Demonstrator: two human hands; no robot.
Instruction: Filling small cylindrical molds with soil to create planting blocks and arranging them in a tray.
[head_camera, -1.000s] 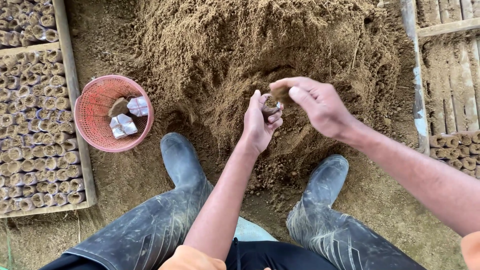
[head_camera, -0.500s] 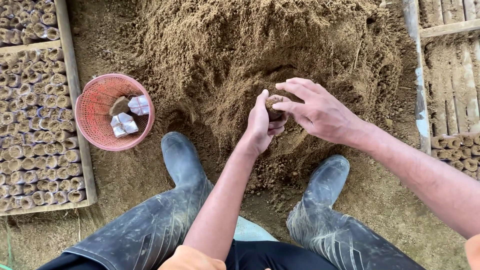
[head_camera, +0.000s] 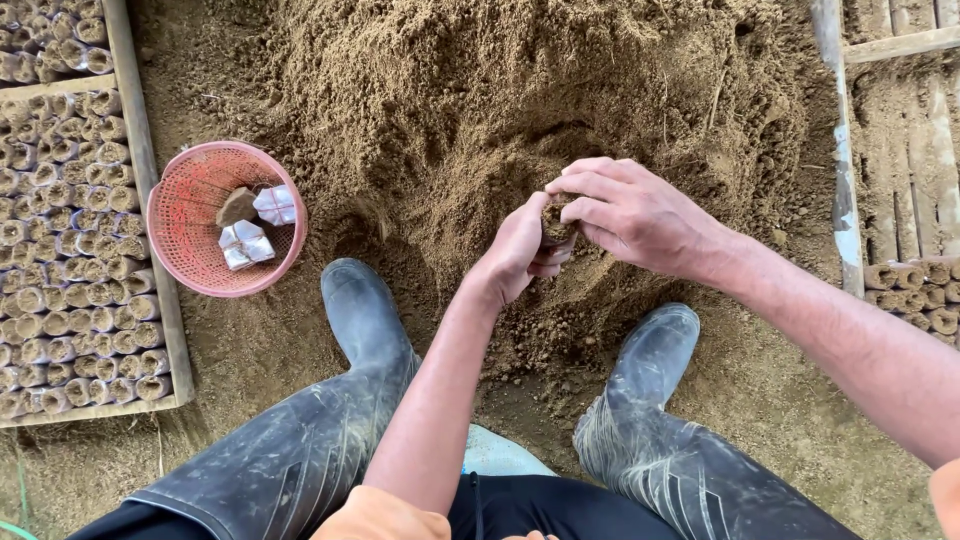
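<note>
I see my left hand (head_camera: 520, 255) with its grip closed around a small soil-filled pot (head_camera: 553, 217), held upright over the soil heap (head_camera: 480, 110). My right hand (head_camera: 630, 215) touches the pot's top from the right, fingers curled over it and pinching at the soil; its grip is not around the pot. Below both grips stand two dark rubber boots (head_camera: 370, 330). Well left of the left grip sits a red mesh basket (head_camera: 190, 262) holding white folded packets (head_camera: 247, 244). Further left, a wooden frame (head_camera: 150, 250) packed with filled pots.
</note>
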